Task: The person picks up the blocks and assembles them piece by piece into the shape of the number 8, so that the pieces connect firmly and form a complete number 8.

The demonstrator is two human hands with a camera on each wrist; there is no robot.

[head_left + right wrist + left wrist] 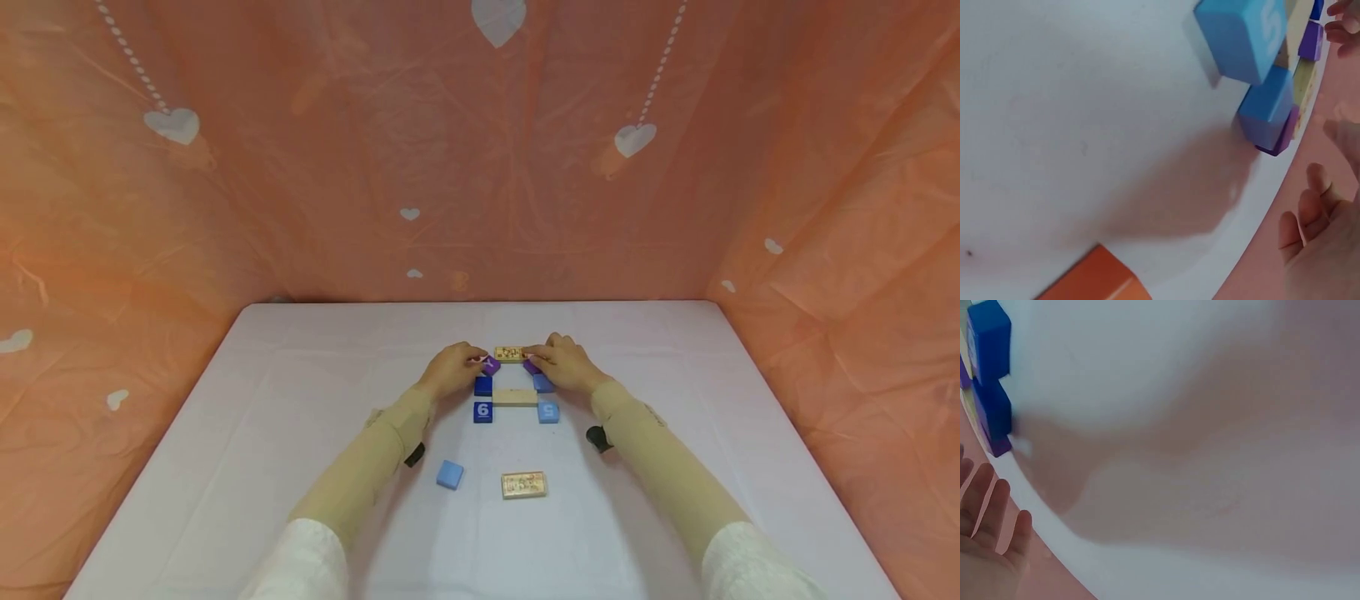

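A ring of small blocks lies on the white table. My left hand [452, 367] reaches in from the left, fingertips at the purple block [491, 365] marked Y. From the right, my right hand [567, 364] has its index finger at the right end of the far wooden domino [508, 354] and its thumb by another purple block [532, 367], which it partly covers. Nearer stand two dark blue blocks [483, 412] on the left and two lighter blue blocks [548, 412] on the right, with a plain wooden piece [514, 397] between them. Both wrist views show loosely extended fingers.
In front of the arrangement lie a single light blue block [450, 474] and a printed wooden domino [524, 485]. An orange block [1100, 281] shows at the bottom of the right wrist view. Orange cloth [480, 167] with hearts hangs behind the table.
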